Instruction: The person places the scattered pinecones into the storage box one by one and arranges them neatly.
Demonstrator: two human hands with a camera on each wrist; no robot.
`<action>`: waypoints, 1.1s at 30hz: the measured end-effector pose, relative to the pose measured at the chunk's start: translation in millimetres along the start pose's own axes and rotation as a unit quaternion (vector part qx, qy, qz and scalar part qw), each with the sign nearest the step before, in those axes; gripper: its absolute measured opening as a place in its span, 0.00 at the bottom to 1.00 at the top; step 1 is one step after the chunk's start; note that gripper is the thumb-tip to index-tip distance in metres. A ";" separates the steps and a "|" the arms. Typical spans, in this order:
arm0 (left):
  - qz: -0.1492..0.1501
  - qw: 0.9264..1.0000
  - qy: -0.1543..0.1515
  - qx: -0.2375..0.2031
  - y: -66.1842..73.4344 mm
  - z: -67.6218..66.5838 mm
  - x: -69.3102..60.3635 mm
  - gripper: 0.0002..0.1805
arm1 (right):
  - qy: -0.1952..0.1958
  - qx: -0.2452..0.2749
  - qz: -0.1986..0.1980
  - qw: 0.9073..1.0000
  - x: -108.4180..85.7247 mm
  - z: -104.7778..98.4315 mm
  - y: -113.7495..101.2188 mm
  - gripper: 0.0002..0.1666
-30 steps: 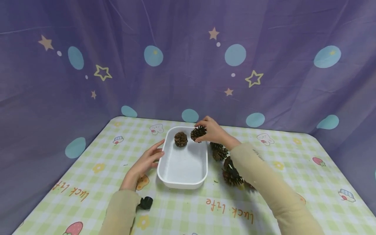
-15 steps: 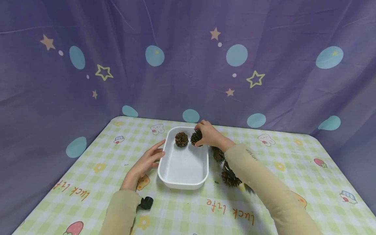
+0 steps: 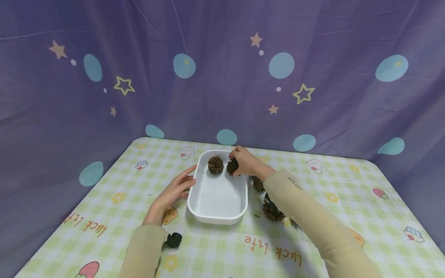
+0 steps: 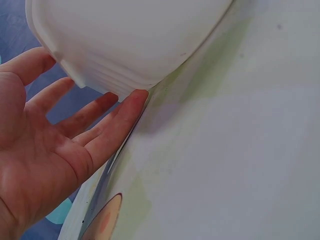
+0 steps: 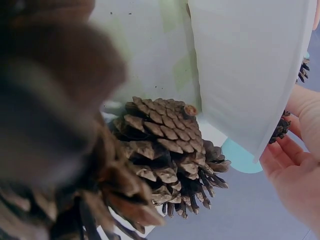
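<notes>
A white rectangular tray [image 3: 219, 221] stands mid-table, with a brown pine cone [image 3: 215, 165] in its far left part. My left hand [image 3: 174, 192] touches the tray's left wall with spread fingers; the left wrist view shows the fingertips [image 4: 134, 100] against the ribbed outer side. At the far right corner my right hand [image 3: 247, 162] grips a darker pine cone [image 3: 232, 166] inside the tray, its fingers covering part of that cone. In the right wrist view this hand [image 5: 297, 165] reaches over the rim, and only a bit of the held cone [image 5: 281, 127] shows.
Several more pine cones [image 3: 272, 210] lie right of the tray, partly hidden under my right sleeve. One large cone [image 5: 165, 150] sits close beside the tray wall. A small black object [image 3: 174, 239] is at my left cuff. A purple curtain [image 3: 222, 96] hangs behind the table.
My right hand has lowered the held pine cone a little further into the tray's far right corner. The left hand has stayed at the tray's left wall.
</notes>
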State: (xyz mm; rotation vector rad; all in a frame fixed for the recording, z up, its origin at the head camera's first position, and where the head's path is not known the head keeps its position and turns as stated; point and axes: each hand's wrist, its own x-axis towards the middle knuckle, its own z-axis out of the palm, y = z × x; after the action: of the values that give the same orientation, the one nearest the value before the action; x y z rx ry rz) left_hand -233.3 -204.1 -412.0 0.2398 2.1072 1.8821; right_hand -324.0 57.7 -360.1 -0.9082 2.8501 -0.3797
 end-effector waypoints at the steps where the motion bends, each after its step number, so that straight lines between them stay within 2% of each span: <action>1: 0.000 1.000 -0.001 0.000 2.2 1.1 -1.5 0.32 | 0.000 -0.001 0.000 1.000 -0.1 0.6 0.2 0.39; 7: 0.000 1.000 -0.006 0.002 14.2 6.0 -9.1 0.33 | 0.004 -0.010 0.002 1.000 0.2 1.9 -0.3 0.39; 14: 0.002 1.000 -0.005 -0.001 10.0 4.8 -7.6 0.33 | 0.013 -0.010 0.001 1.000 1.2 3.7 -0.3 0.39; 21: 0.002 1.000 -0.008 0.007 15.5 6.7 -9.3 0.32 | 0.012 -0.013 0.002 1.000 1.1 0.7 -0.9 0.37; 26: 0.001 1.000 -0.007 0.002 6.8 3.3 -4.2 0.32 | 0.009 -0.011 -0.005 1.000 0.3 -0.7 -2.7 0.32; 33: 0.006 1.000 0.001 0.005 -8.8 -2.3 4.2 0.32 | 0.012 -0.011 0.014 1.000 1.8 1.3 -2.9 0.32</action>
State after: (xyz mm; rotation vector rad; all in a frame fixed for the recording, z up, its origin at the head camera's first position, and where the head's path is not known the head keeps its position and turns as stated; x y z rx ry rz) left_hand -237.4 -206.0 -421.0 0.2534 2.1219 1.8787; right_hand -323.6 54.1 -360.6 -0.8720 2.8906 -0.3584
